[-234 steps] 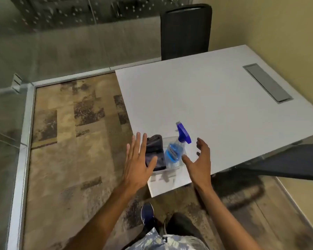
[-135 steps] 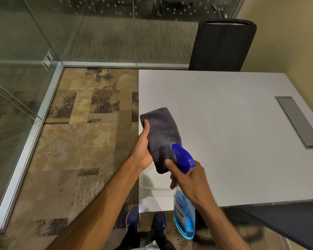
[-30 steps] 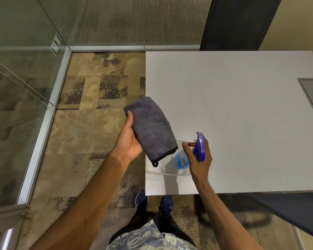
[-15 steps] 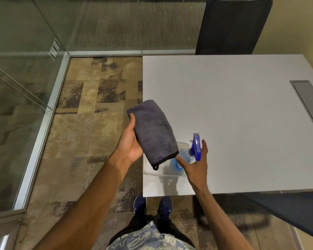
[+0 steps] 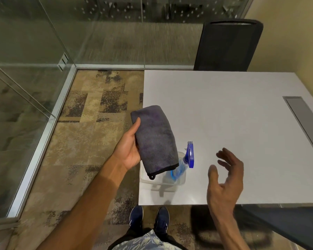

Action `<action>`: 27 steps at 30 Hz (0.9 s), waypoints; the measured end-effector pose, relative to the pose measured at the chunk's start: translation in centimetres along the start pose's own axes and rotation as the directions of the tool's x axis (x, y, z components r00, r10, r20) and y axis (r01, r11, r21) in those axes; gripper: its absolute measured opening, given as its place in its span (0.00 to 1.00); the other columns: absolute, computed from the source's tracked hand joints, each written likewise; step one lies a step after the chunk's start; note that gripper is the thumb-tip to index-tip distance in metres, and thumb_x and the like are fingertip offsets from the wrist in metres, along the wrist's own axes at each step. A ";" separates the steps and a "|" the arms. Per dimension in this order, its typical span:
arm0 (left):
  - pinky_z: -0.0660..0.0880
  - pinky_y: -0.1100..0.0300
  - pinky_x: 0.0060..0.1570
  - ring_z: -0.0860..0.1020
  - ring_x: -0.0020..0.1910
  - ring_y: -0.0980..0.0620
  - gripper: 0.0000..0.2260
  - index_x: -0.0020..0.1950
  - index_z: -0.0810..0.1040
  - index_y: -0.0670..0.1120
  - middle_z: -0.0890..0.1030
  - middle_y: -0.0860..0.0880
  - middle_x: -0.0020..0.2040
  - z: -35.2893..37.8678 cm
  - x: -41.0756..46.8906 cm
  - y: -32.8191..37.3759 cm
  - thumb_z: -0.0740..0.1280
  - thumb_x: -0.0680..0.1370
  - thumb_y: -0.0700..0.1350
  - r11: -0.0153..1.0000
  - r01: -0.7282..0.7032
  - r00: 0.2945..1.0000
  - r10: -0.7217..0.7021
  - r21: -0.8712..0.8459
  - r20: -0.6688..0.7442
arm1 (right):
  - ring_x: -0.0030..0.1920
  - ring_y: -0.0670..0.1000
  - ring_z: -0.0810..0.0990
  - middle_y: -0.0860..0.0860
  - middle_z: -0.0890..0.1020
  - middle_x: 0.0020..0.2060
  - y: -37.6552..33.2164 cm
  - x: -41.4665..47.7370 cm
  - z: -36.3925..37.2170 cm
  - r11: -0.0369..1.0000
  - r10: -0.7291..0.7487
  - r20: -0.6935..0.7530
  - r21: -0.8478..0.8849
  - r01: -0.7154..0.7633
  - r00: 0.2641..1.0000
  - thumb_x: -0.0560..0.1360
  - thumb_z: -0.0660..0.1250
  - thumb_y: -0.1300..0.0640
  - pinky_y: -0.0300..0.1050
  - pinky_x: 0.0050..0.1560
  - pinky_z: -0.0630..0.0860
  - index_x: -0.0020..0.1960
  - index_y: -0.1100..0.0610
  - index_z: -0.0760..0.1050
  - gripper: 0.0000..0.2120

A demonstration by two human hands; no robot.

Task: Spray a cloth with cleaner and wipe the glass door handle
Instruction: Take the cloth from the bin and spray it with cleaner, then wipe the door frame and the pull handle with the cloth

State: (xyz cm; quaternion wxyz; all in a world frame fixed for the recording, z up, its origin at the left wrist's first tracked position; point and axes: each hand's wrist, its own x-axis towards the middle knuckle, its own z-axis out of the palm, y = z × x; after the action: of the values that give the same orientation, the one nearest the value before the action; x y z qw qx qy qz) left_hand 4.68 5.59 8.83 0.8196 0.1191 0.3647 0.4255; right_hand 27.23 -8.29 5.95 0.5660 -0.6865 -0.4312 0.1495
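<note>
My left hand (image 5: 129, 147) grips a folded dark grey cloth (image 5: 154, 139), held over the near left corner of the white table (image 5: 224, 109). A spray bottle (image 5: 183, 162) with blue liquid and a blue trigger head stands tilted in a clear plastic bin (image 5: 146, 179) on that corner, partly hidden by the cloth. My right hand (image 5: 225, 179) hovers to the right of the bottle, fingers spread, holding nothing. No door handle shows in this view.
Glass walls (image 5: 25, 73) with a metal floor rail run along the left and the far side. A black chair (image 5: 228, 46) stands behind the table. A grey cable hatch (image 5: 304, 121) sits in the tabletop at right. Patterned carpet covers the floor at left.
My right hand has let go of the spray bottle, left it in the clear bin, and drawn back to the right with fingers open. The left hand still holds the cloth.
</note>
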 end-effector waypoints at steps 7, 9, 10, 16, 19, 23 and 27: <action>0.83 0.48 0.61 0.82 0.67 0.43 0.24 0.71 0.79 0.39 0.82 0.40 0.69 2.2 -3.6 0.4 0.68 0.80 0.53 1.000 -0.012 1.000 0.011 0.027 0.026 | 0.58 0.39 0.82 0.38 0.81 0.59 -6.9 3.3 2.8 0.950 0.175 0.592 0.109 -0.293 0.787 0.75 0.70 0.40 0.30 0.50 0.81 0.69 0.43 0.72 0.24; 0.79 0.48 0.66 0.81 0.69 0.43 0.28 0.74 0.75 0.39 0.81 0.39 0.70 2.2 -4.6 0.6 0.69 0.79 0.54 0.998 -0.054 0.999 0.054 0.037 0.003 | 0.57 0.43 0.84 0.38 0.84 0.55 -7.6 3.3 3.6 0.892 0.212 0.747 0.116 -0.438 0.630 0.71 0.71 0.40 0.32 0.47 0.82 0.69 0.41 0.72 0.27; 0.78 0.47 0.67 0.80 0.70 0.43 0.28 0.75 0.75 0.39 0.81 0.39 0.71 2.1 -5.2 0.7 0.69 0.79 0.54 0.996 -0.079 0.997 0.080 0.040 -0.009 | 0.56 0.44 0.85 0.39 0.86 0.54 -7.7 3.1 3.9 0.870 0.198 0.794 0.128 -0.476 0.575 0.71 0.73 0.42 0.34 0.47 0.82 0.68 0.41 0.73 0.26; 0.79 0.48 0.67 0.81 0.69 0.44 0.25 0.75 0.74 0.41 0.81 0.40 0.70 0.4 -9.3 1.3 0.68 0.82 0.52 0.960 -0.278 0.955 0.281 0.043 -0.092 | 0.57 0.49 0.86 0.45 0.86 0.57 -8.8 1.5 5.7 0.882 0.095 0.875 0.147 -0.447 0.474 0.68 0.79 0.48 0.44 0.54 0.85 0.66 0.45 0.76 0.28; 0.81 0.48 0.65 0.82 0.68 0.44 0.24 0.74 0.76 0.42 0.82 0.41 0.69 -1.0 -11.6 1.7 0.69 0.81 0.52 0.935 -0.353 0.921 0.355 0.041 -0.158 | 0.58 0.49 0.85 0.44 0.86 0.57 -9.8 0.2 6.8 0.879 0.054 0.897 0.166 -0.447 0.438 0.66 0.79 0.45 0.44 0.51 0.84 0.63 0.42 0.77 0.27; 0.81 0.46 0.65 0.82 0.67 0.41 0.26 0.71 0.78 0.40 0.83 0.38 0.67 -2.7 -14.8 2.5 0.71 0.79 0.54 0.895 -0.444 0.862 0.437 0.037 -0.257 | 0.57 0.48 0.86 0.45 0.86 0.56 -11.6 -1.7 8.4 0.878 -0.012 0.929 0.187 -0.441 0.370 0.65 0.80 0.47 0.40 0.49 0.84 0.60 0.41 0.80 0.24; 0.81 0.43 0.64 0.85 0.61 0.40 0.18 0.62 0.84 0.41 0.86 0.37 0.61 -4.8 -18.4 3.2 0.73 0.78 0.51 0.823 -0.559 0.744 0.550 0.097 -0.380 | 0.57 0.54 0.86 0.52 0.87 0.56 -13.4 -4.1 10.3 0.872 -0.064 0.963 0.182 -0.454 0.263 0.66 0.81 0.56 0.45 0.52 0.84 0.61 0.49 0.81 0.24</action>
State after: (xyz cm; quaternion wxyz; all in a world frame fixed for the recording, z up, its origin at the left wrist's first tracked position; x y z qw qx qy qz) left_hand -7.47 -7.43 16.21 0.5674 0.1248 0.4638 0.6688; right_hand 12.05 -4.87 13.69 0.3072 -0.3673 -0.5454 0.6879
